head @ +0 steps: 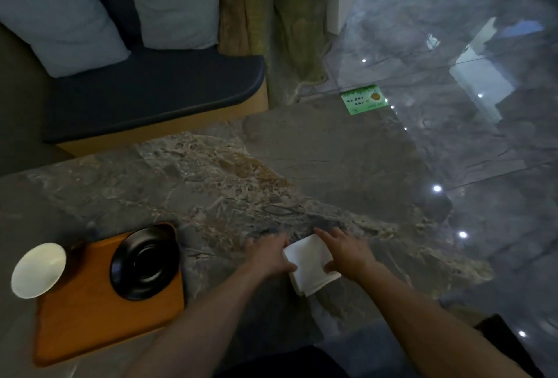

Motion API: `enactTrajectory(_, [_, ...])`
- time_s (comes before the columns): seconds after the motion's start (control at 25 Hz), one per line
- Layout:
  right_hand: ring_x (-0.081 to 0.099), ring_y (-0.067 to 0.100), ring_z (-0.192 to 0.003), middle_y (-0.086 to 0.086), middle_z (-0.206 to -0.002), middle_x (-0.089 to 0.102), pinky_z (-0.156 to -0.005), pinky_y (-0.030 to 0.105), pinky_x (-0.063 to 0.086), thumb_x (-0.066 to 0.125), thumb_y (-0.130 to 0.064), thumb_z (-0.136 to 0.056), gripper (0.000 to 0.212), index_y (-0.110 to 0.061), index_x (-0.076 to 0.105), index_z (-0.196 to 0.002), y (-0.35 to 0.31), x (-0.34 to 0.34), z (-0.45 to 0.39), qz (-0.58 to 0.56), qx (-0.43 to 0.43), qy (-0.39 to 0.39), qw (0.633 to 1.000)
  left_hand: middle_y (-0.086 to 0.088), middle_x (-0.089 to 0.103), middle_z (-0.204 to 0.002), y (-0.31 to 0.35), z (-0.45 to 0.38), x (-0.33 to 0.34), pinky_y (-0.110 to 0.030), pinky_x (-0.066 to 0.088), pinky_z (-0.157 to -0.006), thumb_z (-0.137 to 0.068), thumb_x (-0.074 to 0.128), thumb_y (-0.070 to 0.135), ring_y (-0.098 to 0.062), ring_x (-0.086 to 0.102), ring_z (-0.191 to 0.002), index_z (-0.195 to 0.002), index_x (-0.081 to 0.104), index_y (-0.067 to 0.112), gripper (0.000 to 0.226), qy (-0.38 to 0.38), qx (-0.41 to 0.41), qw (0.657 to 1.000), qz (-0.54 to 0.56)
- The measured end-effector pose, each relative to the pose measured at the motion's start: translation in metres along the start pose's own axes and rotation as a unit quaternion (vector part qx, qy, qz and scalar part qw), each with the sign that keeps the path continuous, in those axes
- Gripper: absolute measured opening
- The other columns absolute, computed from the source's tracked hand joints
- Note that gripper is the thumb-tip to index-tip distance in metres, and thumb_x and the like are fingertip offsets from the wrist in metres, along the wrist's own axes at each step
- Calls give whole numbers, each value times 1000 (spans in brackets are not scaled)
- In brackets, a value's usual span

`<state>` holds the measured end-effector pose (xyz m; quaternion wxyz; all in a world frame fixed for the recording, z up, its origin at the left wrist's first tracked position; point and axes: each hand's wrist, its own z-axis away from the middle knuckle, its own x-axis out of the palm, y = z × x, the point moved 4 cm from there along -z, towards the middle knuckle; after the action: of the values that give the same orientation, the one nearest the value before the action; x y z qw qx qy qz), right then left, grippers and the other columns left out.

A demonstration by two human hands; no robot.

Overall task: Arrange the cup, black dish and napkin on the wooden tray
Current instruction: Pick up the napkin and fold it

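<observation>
A wooden tray (99,314) lies on the marble table at the lower left. A black dish (145,263) rests on the tray's far right corner. A white cup (37,270) stands at the tray's far left corner, overlapping its edge. To the right of the tray, a folded white napkin (309,266) lies flat on the table. My left hand (268,254) presses on the napkin's left edge, and my right hand (344,249) presses on its right side with the fingers spread.
The marble table (271,172) extends away from me, with a green sticker (363,99) at its far corner. Behind it is a dark bench (157,90) with two grey cushions. A glossy floor lies to the right.
</observation>
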<state>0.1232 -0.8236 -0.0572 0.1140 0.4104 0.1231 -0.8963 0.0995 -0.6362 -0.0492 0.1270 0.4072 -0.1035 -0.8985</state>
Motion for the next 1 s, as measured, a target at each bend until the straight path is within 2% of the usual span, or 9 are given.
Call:
enactTrajectory(0.2, [42,30,-126,4,-139,39,-97,46,38,79,-39,-72,89,-35,26,-143,1,1,1,-26,-2,46,999,1,59,-114,2,-4,5,-52,33,-104,-73,76,42,-22,56,-110,-97,47,31,39,14,-29,999,27])
enactTrajectory(0.32, [41,29,-125,3,-137,38,-98,46,37,81,-39,-68,90,-31,29,-140,0,-1,6,-36,-1,65,997,-1,50,-113,5,-2,8,-43,44,-94,-70,79,36,-22,52,-107,-90,44,31,41,35,-27,998,47])
enactTrajectory(0.4, [42,25,-123,2,-133,43,-97,43,38,80,-39,-68,83,-28,33,-135,0,0,11,-62,0,72,995,0,48,-111,6,0,12,-40,48,-88,-70,78,30,-20,50,-105,-89,46,29,37,49,-26,996,72])
enactTrajectory(0.56, [58,21,-99,4,-116,59,-76,33,50,73,-37,-79,57,-25,36,-121,3,5,28,-172,5,76,982,-1,63,-98,8,11,22,-38,54,-78,-73,70,22,-21,61,-92,-87,50,27,25,53,-40,985,161])
enactTrajectory(0.68, [62,23,-93,6,-111,60,-72,36,53,68,-34,-86,49,-21,35,-121,6,9,47,-250,8,86,965,-1,64,-90,11,21,26,-37,53,-73,-72,69,17,-20,61,-85,-88,51,26,25,66,-40,968,239])
enactTrajectory(0.84, [61,24,-87,9,-102,60,-76,43,53,67,-22,-89,37,-19,39,-113,6,5,74,-393,-22,131,910,-5,63,-91,9,39,28,-36,52,-76,-75,74,7,-21,60,-83,-88,52,23,30,96,-31,925,366])
enactTrajectory(0.92, [64,25,-90,10,-106,61,-74,47,58,63,-20,-92,29,-21,41,-109,4,2,90,-487,-41,131,863,-8,64,-95,7,55,26,-32,50,-72,-78,75,7,-17,58,-80,-88,52,25,31,112,-9,899,424])
enactTrajectory(1.0, [64,26,-97,10,-111,59,-69,43,61,60,-22,-94,24,-26,43,-110,-3,-1,105,-577,-57,105,808,-10,65,-101,6,74,23,-28,49,-66,-83,73,9,-16,60,-84,-93,55,23,25,122,19,862,491])
